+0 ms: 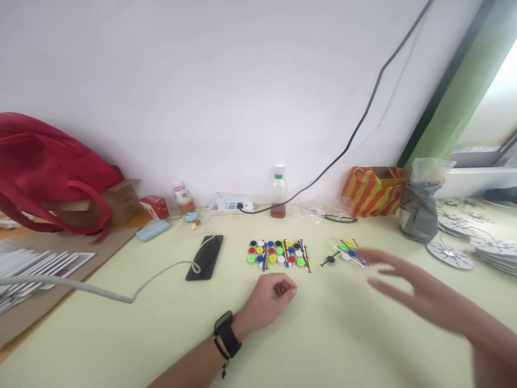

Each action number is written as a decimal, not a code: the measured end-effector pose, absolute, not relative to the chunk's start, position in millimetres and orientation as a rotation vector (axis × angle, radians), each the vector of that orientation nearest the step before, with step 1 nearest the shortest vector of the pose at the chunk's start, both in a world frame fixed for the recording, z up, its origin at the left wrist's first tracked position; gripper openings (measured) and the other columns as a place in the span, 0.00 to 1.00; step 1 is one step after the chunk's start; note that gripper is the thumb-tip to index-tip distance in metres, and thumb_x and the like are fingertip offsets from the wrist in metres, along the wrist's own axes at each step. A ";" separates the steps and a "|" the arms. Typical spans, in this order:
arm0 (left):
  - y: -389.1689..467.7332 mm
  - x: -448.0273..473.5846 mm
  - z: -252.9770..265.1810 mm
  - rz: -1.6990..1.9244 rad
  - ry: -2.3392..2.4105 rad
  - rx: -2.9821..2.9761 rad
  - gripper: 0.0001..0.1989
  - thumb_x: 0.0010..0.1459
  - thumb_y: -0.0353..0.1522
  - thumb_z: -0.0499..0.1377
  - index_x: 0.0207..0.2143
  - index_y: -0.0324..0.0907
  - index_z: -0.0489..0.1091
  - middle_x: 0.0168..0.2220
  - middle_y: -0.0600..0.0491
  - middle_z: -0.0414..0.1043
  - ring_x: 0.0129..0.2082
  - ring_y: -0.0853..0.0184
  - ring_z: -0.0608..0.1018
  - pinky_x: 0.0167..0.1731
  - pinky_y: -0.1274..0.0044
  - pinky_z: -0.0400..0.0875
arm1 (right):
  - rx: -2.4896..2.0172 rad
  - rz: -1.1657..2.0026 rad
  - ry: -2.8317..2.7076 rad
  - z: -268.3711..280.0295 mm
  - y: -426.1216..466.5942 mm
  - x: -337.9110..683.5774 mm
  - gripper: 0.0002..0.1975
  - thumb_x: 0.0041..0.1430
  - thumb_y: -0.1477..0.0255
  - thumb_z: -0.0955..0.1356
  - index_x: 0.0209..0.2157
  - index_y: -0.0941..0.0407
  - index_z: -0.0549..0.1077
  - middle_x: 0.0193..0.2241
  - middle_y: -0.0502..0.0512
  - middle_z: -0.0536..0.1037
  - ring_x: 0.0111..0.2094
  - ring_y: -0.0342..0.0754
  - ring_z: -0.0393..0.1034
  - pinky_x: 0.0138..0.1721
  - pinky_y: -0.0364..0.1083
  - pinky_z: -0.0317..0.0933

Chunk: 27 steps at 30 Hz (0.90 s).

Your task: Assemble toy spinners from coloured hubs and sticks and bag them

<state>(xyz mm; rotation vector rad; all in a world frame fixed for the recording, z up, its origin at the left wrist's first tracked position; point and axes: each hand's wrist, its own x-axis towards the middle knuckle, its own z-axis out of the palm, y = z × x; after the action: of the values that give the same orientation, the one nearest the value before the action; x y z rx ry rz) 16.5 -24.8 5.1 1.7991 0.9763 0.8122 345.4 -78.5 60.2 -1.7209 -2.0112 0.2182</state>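
Note:
My left hand [271, 300] rests on the table with its fingers curled in; nothing shows in the hollow between thumb and fingers. Just beyond it, small round discs [272, 251] in several colours lie in neat rows, with thin coloured plastic sticks [286, 253] laid between and beside them. On the right, my right hand [407, 285] hovers, smeared by motion, with thumb and fingers spread and nothing seen between them. Near its fingertips lies a smaller loose group of discs and sticks [346, 253]. A black disc with a black stick [330, 260] is at that group's left side.
A black phone [204, 257] lies left of the rows, with a pale cable [161, 269] over it. A bottle [278, 191] and a power strip [230, 205] stand by the wall. Farther right are a striped bag [374, 191], a grey bag [419, 210] and stacked white discs [496, 253].

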 end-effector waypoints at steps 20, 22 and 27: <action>-23.9 17.3 0.0 0.789 0.969 1.849 0.07 0.61 0.32 0.60 0.34 0.39 0.76 0.31 0.51 0.76 0.30 0.68 0.73 0.33 0.77 0.67 | -1.470 0.322 -2.165 -45.6 21.5 352.0 0.25 0.69 0.50 0.60 0.60 0.44 0.74 0.62 0.58 0.71 0.66 0.61 0.59 0.64 0.64 0.57; -24.1 17.3 -0.4 0.794 0.964 1.858 0.07 0.62 0.32 0.60 0.34 0.39 0.76 0.31 0.51 0.76 0.31 0.68 0.73 0.33 0.77 0.67 | -1.419 0.451 -2.140 -41.0 17.7 353.7 0.26 0.68 0.48 0.62 0.59 0.45 0.75 0.62 0.59 0.70 0.66 0.62 0.59 0.65 0.63 0.57; -24.7 17.2 -0.2 0.804 0.960 1.878 0.06 0.62 0.32 0.60 0.35 0.40 0.76 0.31 0.51 0.77 0.31 0.67 0.74 0.33 0.77 0.68 | -1.277 0.870 -2.129 -14.3 2.2 342.2 0.26 0.64 0.47 0.66 0.54 0.46 0.79 0.64 0.59 0.68 0.68 0.62 0.55 0.62 0.59 0.62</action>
<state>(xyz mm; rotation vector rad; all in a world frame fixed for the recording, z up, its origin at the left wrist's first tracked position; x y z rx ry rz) 17.2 -24.7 -0.2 1.8778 0.9599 0.8044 342.2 2.2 -14.3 -1.2770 -2.1294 0.8700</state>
